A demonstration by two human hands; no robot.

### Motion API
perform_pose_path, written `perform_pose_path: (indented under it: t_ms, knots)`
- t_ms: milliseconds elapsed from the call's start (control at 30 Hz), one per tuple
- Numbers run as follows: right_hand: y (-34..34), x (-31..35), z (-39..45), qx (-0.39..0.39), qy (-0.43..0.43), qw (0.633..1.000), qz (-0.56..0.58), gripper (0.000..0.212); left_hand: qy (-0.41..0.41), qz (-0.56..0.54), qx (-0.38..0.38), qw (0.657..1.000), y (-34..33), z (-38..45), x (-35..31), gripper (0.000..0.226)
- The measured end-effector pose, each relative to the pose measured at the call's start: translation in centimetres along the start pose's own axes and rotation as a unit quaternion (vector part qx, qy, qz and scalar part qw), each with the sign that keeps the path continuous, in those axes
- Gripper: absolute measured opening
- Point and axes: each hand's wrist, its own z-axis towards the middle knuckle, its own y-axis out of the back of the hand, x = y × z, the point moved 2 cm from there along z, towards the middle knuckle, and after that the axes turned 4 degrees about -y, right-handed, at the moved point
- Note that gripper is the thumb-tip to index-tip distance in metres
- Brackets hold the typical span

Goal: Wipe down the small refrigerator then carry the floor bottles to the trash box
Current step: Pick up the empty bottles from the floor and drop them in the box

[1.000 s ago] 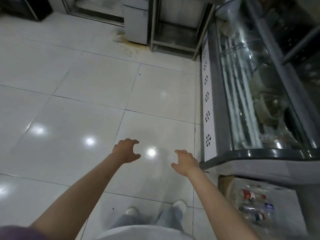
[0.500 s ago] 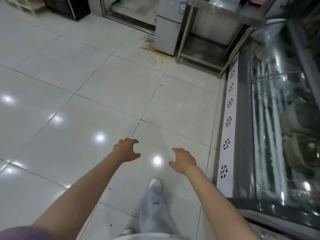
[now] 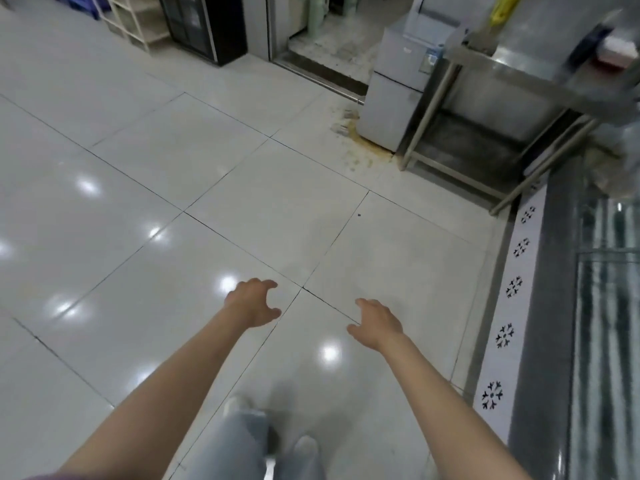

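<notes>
A: How are the fingers set?

B: The fingers [image 3: 268,284] of the left hand [image 3: 251,303] are spread and curled, with nothing gripped. The right hand [image 3: 377,322] is likewise held slack and spread, with nothing pinched. Both hands are carried above the floor [image 3: 173,202], apart from each other.

A: Where is the small refrigerator placed relative to them?

B: The small refrigerator [image 3: 398,98] is located well ahead and to the right, standing upright on the floor, just beside the metal surface [image 3: 540,77]. The right hand is judged the nearer. The long axis is vertical; the door face is turned toward the open floor.

A: How is its condition described?

B: A pale grey-white cabinet in two sections is shown, with a small label near the upper edge. Brownish staining is seen on the floor at its base. No cloth is seen in either hand; no floor bottles or trash box are visible. A display freezer [image 3: 554,306] is placed along the right.
</notes>
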Motion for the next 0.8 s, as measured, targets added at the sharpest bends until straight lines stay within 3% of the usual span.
perform_pose_path:
  t_ms: [267, 800]
  knots:
    - [7.2, 7.5, 11.4, 0.005, 0.021, 1.000, 0.003, 0.067, 0.009, -0.029, -0.012, 0.999, 8.1, 11.1, 4.4, 0.066]
    - [22.6, 17.7, 31.7, -0.004, -0.051, 0.996, 0.078, 0.076, -0.051, 0.007, 0.000, 0.999, 27.2, 35.8, 7.3, 0.066]
